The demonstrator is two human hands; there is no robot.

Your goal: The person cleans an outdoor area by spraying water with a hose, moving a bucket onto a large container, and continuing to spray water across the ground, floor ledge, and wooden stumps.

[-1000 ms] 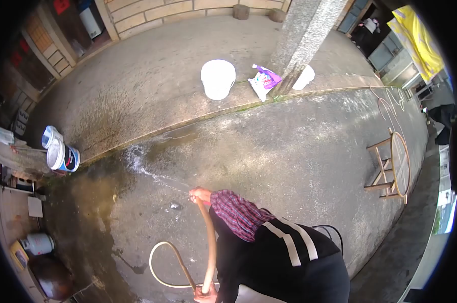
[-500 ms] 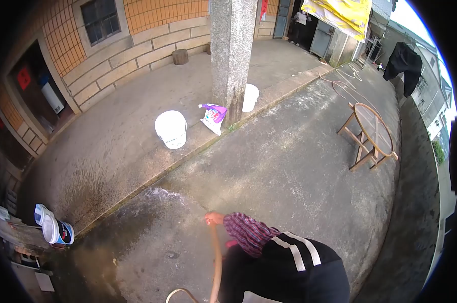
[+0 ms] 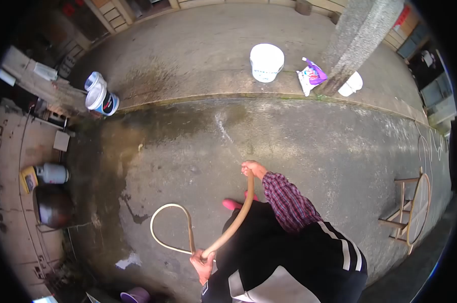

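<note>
A tan hose (image 3: 242, 214) runs between my two hands. My right hand (image 3: 254, 168), below a plaid sleeve, is closed around its outlet end, and water (image 3: 222, 127) sprays from there toward the raised ledge. Lower down, my left hand (image 3: 202, 265) grips the same hose near my body. Beyond that hand the hose bends into a loop over the wet concrete. Pink shoes (image 3: 232, 204) show beneath me, partly covered by my dark clothing.
On the ledge (image 3: 198, 99) stand a white bucket (image 3: 267, 63), a purple-white bag (image 3: 312, 77) and a pillar (image 3: 362, 43). Stacked buckets (image 3: 102, 98) are at left, near a gas cylinder (image 3: 55, 173). A round-topped wooden stand (image 3: 409, 212) is at right. A purple bucket (image 3: 135, 295) sits low.
My view has swung left and down, so the ledge and buckets appear higher and farther right. My left hand and the hose loop have come into view. The right hand still holds the hose.
</note>
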